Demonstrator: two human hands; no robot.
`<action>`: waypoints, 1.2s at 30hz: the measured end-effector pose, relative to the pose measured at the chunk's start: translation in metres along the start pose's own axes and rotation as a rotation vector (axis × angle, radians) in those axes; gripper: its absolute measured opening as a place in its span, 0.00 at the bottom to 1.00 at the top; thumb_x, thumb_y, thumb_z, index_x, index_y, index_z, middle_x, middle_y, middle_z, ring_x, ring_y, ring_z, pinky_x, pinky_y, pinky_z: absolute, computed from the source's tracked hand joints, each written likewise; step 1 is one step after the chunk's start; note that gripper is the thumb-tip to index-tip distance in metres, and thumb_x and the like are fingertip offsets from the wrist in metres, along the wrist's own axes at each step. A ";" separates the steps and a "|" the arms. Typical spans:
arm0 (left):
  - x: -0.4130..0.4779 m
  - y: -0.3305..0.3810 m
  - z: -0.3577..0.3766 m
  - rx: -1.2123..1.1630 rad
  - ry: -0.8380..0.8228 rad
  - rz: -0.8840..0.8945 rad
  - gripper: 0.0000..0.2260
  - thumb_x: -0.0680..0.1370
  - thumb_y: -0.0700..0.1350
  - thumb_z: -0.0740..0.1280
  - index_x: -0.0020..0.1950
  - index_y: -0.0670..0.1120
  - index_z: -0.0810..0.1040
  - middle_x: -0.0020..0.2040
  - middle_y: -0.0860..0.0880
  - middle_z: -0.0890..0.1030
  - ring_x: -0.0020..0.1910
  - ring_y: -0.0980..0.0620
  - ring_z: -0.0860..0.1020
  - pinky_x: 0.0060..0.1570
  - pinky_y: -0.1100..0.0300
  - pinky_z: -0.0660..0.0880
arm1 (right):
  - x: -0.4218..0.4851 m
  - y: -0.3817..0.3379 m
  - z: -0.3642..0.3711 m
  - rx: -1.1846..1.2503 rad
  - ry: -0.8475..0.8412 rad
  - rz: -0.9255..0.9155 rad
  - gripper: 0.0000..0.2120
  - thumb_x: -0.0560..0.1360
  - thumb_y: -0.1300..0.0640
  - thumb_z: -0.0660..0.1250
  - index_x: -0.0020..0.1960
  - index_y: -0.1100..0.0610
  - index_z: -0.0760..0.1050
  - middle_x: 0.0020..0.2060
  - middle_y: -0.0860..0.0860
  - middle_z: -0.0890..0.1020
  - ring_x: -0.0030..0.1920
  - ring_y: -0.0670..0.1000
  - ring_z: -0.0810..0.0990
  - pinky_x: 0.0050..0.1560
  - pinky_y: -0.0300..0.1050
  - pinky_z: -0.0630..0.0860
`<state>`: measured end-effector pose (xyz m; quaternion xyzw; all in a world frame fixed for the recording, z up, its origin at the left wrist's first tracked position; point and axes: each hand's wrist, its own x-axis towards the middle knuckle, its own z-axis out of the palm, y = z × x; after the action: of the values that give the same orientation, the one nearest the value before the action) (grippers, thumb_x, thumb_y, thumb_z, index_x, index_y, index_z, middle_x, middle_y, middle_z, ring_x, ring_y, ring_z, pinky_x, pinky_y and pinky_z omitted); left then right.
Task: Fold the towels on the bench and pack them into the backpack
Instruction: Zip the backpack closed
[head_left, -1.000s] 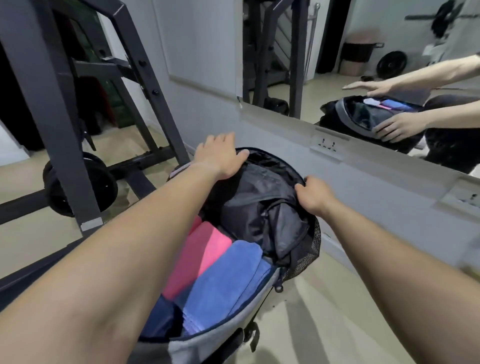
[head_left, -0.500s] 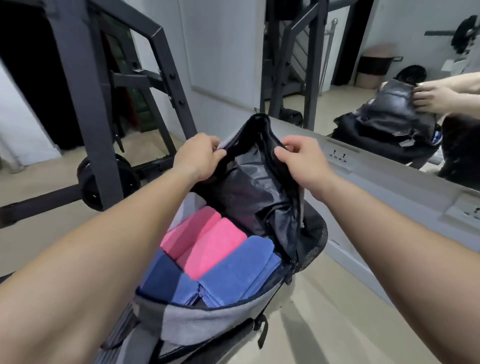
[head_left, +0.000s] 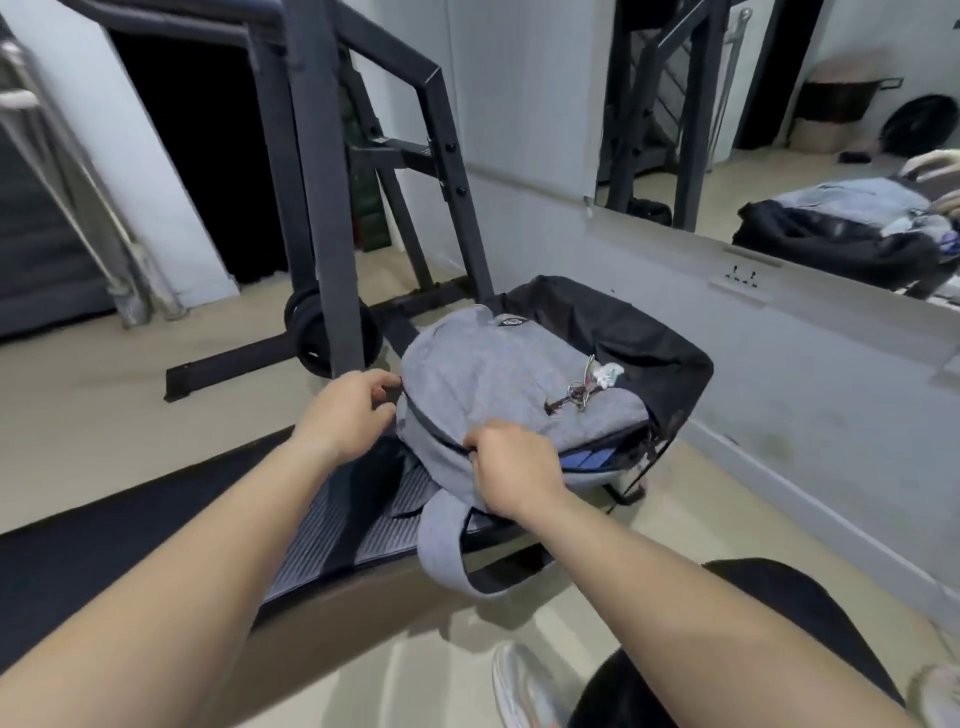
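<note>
Both the left hand (head_left: 347, 415) and right hand (head_left: 511, 467) pinch the backpack (head_left: 493, 384) with curled fingers.

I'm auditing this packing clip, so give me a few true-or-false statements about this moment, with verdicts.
1. The backpack lies on the bench. True.
2. The backpack's flap is thrown wide open. False: the grey flap covers the opening, with only a gap at its right.
3. A blue towel shows in that gap. True.
4. The right hand lies flat on the floor. False: it pinches the backpack at its zip line.
5. The left hand holds a pink towel. False: it grips the backpack's edge.
</note>
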<state>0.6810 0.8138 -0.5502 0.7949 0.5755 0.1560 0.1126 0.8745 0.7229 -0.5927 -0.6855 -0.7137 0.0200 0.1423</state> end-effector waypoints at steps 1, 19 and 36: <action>-0.011 0.002 0.004 0.005 -0.011 0.012 0.16 0.78 0.47 0.66 0.66 0.53 0.77 0.54 0.50 0.80 0.54 0.46 0.80 0.53 0.53 0.76 | -0.006 -0.001 0.004 0.027 0.006 0.007 0.09 0.77 0.59 0.63 0.54 0.53 0.79 0.53 0.55 0.79 0.55 0.62 0.79 0.43 0.50 0.69; -0.038 0.184 0.078 0.013 0.004 0.434 0.14 0.75 0.53 0.68 0.61 0.54 0.77 0.59 0.52 0.76 0.63 0.48 0.71 0.61 0.51 0.69 | -0.061 0.168 -0.047 0.191 0.022 0.523 0.16 0.76 0.60 0.61 0.61 0.52 0.79 0.58 0.53 0.82 0.60 0.59 0.79 0.54 0.48 0.75; -0.018 0.184 0.160 0.333 0.271 0.471 0.15 0.70 0.44 0.72 0.54 0.52 0.77 0.51 0.51 0.79 0.51 0.46 0.78 0.48 0.52 0.68 | -0.030 0.193 0.022 0.536 0.140 0.734 0.11 0.72 0.56 0.69 0.34 0.58 0.72 0.32 0.58 0.77 0.40 0.60 0.76 0.42 0.49 0.75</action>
<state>0.8979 0.7392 -0.6342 0.8857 0.4030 0.1860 -0.1363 1.0578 0.7083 -0.6619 -0.8317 -0.3819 0.2067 0.3460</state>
